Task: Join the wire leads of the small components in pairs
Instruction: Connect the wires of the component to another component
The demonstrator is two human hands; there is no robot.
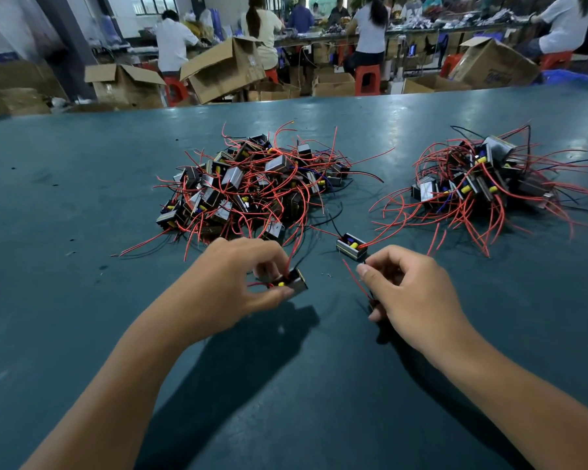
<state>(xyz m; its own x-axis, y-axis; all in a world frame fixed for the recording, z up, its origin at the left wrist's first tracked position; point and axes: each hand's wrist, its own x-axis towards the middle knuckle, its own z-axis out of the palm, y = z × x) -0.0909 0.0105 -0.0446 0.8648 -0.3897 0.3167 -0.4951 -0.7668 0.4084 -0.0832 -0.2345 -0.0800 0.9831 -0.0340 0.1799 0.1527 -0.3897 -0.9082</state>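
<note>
Red lead [355, 279] pinched in right hand [411, 293]; component [291, 283] in left hand [238, 279].

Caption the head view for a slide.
Left hand grips a small component; right hand pinches a red wire.

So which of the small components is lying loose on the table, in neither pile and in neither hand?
The single component just beyond the right hand. It sits alone between the two piles; the left hand grips another.
</note>
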